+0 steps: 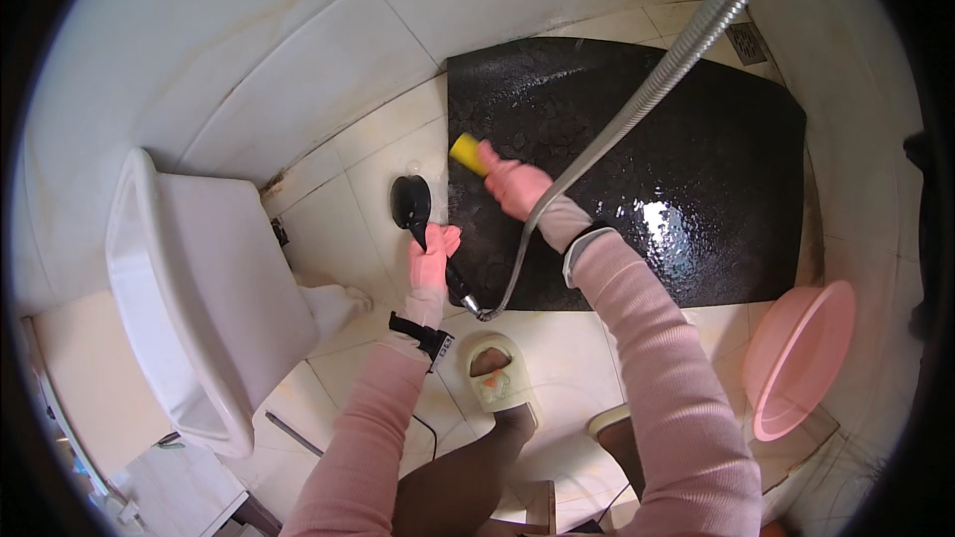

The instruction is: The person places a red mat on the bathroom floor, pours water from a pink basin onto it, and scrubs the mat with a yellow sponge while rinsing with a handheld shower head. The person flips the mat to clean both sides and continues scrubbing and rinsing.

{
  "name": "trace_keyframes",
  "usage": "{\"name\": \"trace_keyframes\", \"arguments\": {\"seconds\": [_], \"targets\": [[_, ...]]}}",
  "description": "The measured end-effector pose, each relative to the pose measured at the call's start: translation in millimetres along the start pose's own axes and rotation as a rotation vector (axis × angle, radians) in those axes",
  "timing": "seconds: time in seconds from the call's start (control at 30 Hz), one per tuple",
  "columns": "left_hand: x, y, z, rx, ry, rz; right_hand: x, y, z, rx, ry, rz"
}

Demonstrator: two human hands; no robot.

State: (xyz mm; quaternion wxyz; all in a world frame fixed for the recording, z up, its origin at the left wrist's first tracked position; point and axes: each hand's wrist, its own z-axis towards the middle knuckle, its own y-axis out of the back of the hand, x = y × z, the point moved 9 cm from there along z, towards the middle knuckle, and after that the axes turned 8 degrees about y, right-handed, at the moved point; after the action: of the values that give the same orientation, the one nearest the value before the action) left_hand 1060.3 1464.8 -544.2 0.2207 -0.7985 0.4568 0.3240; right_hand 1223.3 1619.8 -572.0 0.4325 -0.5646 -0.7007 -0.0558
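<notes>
My left hand, in a pink rubber glove, grips the handle of a black hand shower. Its round head lies over the pale floor tiles, just left of a wet dark mat. From the handle's end a ribbed metal hose runs up to the top right, crossing in front of my right wrist. My right hand, gloved in the same pink, holds a yellow block, apparently a sponge or brush and slightly blurred, at the mat's left edge. The far part of the block is hidden by my fingers.
A white ceramic pedestal basin stands at left. At right a pink plastic basin leans on its side near the wall. A floor drain sits in the far right corner. My slippered foot is on the tiles below the mat.
</notes>
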Motion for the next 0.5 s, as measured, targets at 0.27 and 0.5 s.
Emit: {"name": "trace_keyframes", "arguments": {"seconds": [0.27,0.5], "targets": [[1,1,4,0.016,-0.059,0.03,45,35,-4,-0.252,0.44,-0.192],[-3,-4,-1,0.048,-0.126,0.104,9,47,17,-0.4,0.469,0.158]]}}
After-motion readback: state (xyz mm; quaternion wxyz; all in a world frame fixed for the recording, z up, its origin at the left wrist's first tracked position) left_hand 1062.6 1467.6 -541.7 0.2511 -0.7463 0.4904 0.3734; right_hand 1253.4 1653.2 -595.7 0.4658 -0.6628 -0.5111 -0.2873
